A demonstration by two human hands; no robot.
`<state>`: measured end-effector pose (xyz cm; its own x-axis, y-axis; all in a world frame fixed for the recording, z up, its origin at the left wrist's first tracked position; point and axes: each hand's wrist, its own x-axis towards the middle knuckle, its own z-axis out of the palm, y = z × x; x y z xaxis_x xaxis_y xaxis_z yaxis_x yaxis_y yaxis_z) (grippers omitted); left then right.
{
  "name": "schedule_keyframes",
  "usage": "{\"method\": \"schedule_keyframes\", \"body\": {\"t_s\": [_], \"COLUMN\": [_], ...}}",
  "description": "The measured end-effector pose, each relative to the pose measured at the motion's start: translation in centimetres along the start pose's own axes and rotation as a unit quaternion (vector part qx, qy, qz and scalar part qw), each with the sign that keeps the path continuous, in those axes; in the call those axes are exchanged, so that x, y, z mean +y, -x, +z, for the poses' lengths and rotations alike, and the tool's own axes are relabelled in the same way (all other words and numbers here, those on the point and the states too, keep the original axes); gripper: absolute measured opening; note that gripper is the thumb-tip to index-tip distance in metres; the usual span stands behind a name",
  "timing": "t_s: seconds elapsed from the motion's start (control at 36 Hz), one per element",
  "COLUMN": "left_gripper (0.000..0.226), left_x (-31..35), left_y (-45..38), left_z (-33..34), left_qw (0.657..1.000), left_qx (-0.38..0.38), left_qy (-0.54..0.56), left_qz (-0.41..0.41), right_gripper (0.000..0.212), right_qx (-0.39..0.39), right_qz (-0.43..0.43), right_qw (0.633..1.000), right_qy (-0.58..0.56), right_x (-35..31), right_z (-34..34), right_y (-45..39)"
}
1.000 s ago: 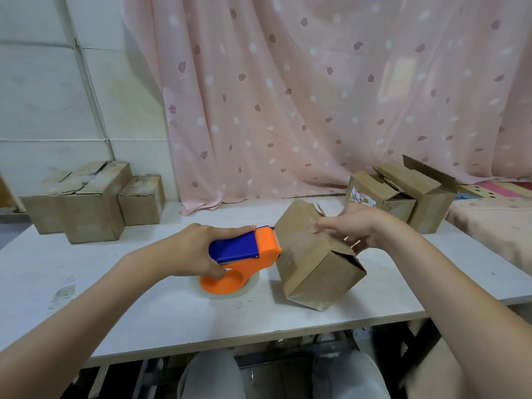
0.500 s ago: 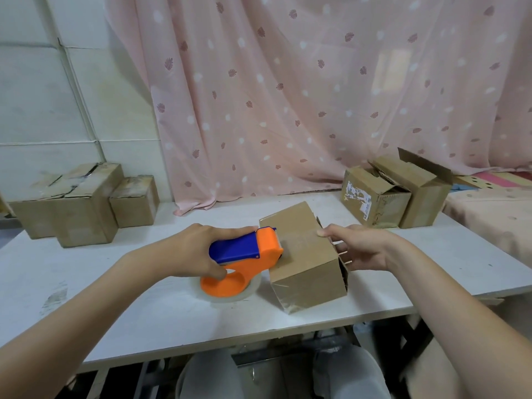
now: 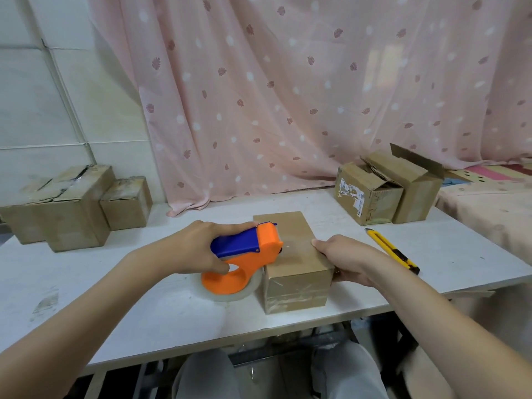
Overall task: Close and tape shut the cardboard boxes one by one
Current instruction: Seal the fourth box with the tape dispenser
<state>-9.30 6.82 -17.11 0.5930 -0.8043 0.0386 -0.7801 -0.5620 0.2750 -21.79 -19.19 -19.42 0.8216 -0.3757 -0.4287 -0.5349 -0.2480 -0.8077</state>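
A closed box point(image 3: 293, 254) sits flat near the counter's point(image 3: 144, 312) front edge. The right hand point(image 3: 342, 260) grips its right side, fingers curled round the edge. The left hand point(image 3: 201, 249) holds the tape dispenser point(image 3: 244, 257) against the box's left top edge. A yellow knife point(image 3: 393, 247) lies right; open boxes point(image 3: 385, 188) stand behind.

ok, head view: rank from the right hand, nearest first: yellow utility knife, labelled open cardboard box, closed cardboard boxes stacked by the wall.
1. Yellow utility knife, just right of the right hand.
2. Labelled open cardboard box, back right.
3. Closed cardboard boxes stacked by the wall, far left.
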Motion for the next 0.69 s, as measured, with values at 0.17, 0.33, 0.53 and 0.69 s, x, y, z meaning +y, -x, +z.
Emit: {"method": "schedule_keyframes", "body": {"t_s": [0.17,0.33,0.53,0.69], "left_gripper": [0.089,0.090,0.087,0.088], "left_x": [-0.1,-0.2,0.1,-0.1], "left_y": [0.0,0.0,0.2,0.7], "left_z": [0.0,0.0,-0.4,-1.0], "left_qw": [1.000,1.000,1.000,1.000], "left_qx": [-0.005,-0.006,-0.001,-0.013], "left_qy": [-0.002,-0.003,-0.008,-0.006], "left_qz": [-0.001,-0.003,-0.003,0.003], "right_gripper": [0.032,0.038,0.074,0.117], "right_qx": [0.196,0.100,0.109,0.117], "right_qz": [-0.225,-0.364,-0.356,-0.342], "right_qw": [0.898,0.832,0.798,0.770], "right_qy": [0.323,0.406,0.475,0.525], "right_x": [-0.5,0.8,1.4,1.8], "right_z": [2.2,3.9,4.5,4.6], "right_y": [1.4,2.5,3.7,3.6]}}
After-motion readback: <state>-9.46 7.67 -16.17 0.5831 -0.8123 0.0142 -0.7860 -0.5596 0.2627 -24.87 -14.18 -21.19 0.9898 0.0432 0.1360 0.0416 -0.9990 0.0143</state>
